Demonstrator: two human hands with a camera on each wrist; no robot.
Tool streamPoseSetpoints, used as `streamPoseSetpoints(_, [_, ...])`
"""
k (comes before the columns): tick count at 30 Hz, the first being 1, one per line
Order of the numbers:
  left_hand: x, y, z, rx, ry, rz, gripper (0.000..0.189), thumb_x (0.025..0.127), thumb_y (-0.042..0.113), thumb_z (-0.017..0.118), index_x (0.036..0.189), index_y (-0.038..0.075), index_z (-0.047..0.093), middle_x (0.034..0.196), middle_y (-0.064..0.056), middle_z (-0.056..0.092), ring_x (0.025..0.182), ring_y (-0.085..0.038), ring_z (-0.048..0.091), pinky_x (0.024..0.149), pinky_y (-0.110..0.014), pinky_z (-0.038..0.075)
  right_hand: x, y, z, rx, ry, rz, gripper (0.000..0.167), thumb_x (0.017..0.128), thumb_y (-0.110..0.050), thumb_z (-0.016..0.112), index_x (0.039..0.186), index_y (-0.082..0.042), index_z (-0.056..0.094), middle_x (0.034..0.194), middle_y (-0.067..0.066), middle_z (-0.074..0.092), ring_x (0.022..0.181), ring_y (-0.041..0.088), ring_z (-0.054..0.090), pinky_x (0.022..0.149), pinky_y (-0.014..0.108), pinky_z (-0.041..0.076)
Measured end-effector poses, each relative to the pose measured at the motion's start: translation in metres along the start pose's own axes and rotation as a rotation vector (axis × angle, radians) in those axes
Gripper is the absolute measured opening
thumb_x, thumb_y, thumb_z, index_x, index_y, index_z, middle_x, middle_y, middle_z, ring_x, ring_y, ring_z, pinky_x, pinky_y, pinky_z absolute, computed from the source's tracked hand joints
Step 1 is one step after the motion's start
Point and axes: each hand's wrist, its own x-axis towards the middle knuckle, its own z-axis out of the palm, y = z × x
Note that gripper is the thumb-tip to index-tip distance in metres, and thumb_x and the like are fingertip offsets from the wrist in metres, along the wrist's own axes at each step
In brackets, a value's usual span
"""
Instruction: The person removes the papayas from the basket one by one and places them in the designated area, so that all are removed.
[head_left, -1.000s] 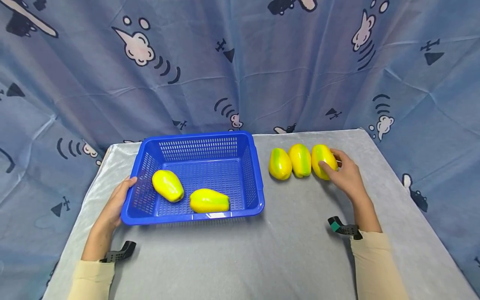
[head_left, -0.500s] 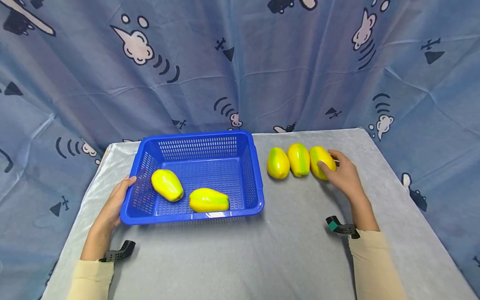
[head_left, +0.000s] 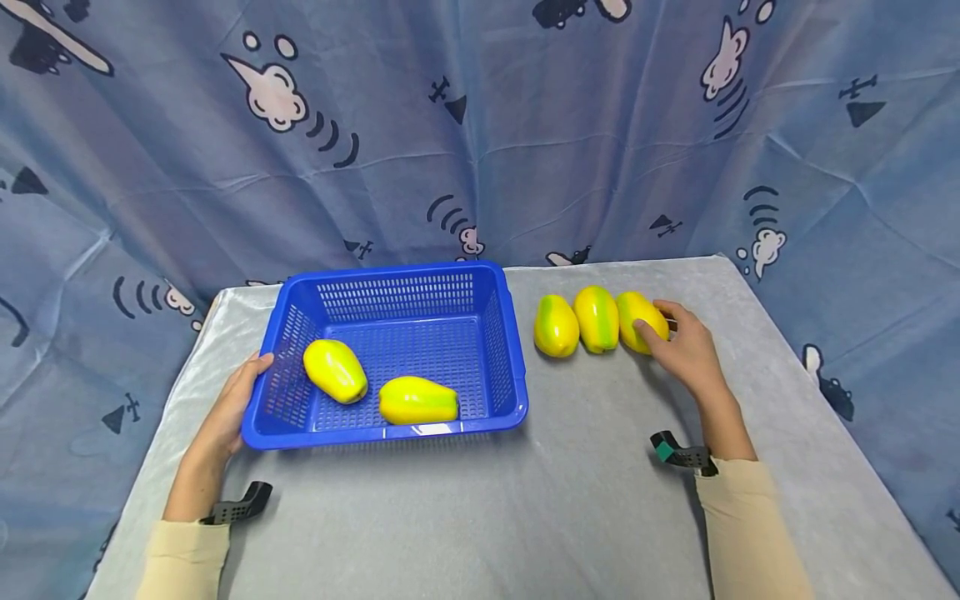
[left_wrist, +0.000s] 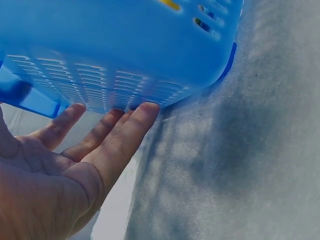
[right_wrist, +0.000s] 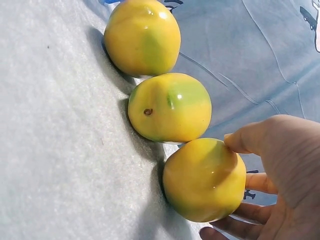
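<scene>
My right hand holds a yellow-green papaya, the rightmost in a row of three on the table. The thumb lies on its near side and the fingers reach round its outer side. Close beside it are the middle papaya and the left papaya. At the left end of a blue plastic basket, my left hand holds on, a digit at the rim. In the left wrist view its fingers touch the slotted outer wall from outside. Two papayas lie inside the basket, one slanted and one sideways.
A pale grey cloth covers the table. A blue patterned curtain hangs behind it and at both sides. Each wrist wears a black strap mount.
The right hand has shifted slightly left with its papaya, which now sits closer against the middle one. The left hand and basket have stayed in place.
</scene>
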Motion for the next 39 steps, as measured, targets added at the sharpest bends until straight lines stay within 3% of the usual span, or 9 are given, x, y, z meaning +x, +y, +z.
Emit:
streamPoseSetpoints(9, [0.000, 0.001, 0.001, 0.050, -0.003, -0.003, 0.072, 0.115, 0.044, 0.031, 0.168, 0.002, 0.007, 0.107, 0.018, 0.069, 0.097, -0.003, 0.071, 0.080, -0.028, 0.064, -0.001, 0.000, -0.003, 0.001, 0.000, 0.012, 0.071, 0.108, -0.044, 0.053, 0.158, 0.004, 0.040, 0.157, 0.037, 0.044, 0.143, 0.056, 0.044, 0.116, 0.072, 0.038])
streamPoseSetpoints(21, [-0.002, 0.000, 0.000, 0.044, 0.000, -0.001, 0.073, 0.115, 0.044, 0.031, 0.168, 0.002, 0.006, 0.107, 0.017, 0.068, 0.097, -0.004, 0.071, 0.080, -0.029, 0.064, -0.001, -0.010, -0.004, -0.028, 0.046, -0.017, 0.065, 0.108, -0.038, 0.056, 0.156, 0.004, 0.044, 0.157, 0.037, 0.043, 0.144, 0.056, 0.041, 0.115, 0.074, 0.037])
streamPoseSetpoints(25, [-0.001, 0.000, 0.001, 0.011, -0.004, 0.001, 0.066, 0.115, 0.043, 0.033, 0.167, 0.008, 0.015, 0.106, 0.015, 0.070, 0.095, -0.006, 0.071, 0.079, -0.030, 0.064, -0.004, -0.015, -0.004, -0.033, 0.059, -0.036, 0.064, 0.107, -0.036, 0.057, 0.156, 0.003, 0.045, 0.157, 0.037, 0.042, 0.144, 0.056, 0.040, 0.116, 0.075, 0.035])
streamPoseSetpoints(29, [0.000, -0.001, 0.000, 0.017, -0.005, 0.005, 0.067, 0.115, 0.043, 0.033, 0.168, 0.008, 0.015, 0.107, 0.015, 0.069, 0.097, -0.005, 0.071, 0.080, -0.029, 0.064, -0.008, -0.021, -0.002, -0.041, 0.070, -0.047, 0.064, 0.107, -0.036, 0.059, 0.155, 0.003, 0.046, 0.158, 0.037, 0.041, 0.145, 0.057, 0.039, 0.117, 0.075, 0.034])
streamPoseSetpoints(31, [0.002, -0.002, 0.001, 0.028, -0.010, 0.002, 0.071, 0.115, 0.044, 0.033, 0.169, 0.004, 0.008, 0.108, 0.015, 0.068, 0.098, -0.005, 0.070, 0.081, -0.029, 0.063, -0.009, -0.024, -0.003, -0.042, 0.071, -0.047, 0.064, 0.106, -0.037, 0.059, 0.155, 0.002, 0.046, 0.159, 0.036, 0.041, 0.146, 0.057, 0.038, 0.118, 0.075, 0.033])
streamPoseSetpoints(39, [0.002, -0.002, 0.000, -0.005, 0.000, 0.007, 0.060, 0.114, 0.044, 0.034, 0.162, 0.010, 0.022, 0.106, 0.013, 0.070, 0.095, -0.007, 0.072, 0.080, -0.030, 0.064, -0.013, -0.038, -0.005, -0.018, 0.090, -0.099, 0.060, 0.106, -0.034, 0.060, 0.155, -0.001, 0.048, 0.159, 0.034, 0.041, 0.147, 0.056, 0.038, 0.120, 0.075, 0.031])
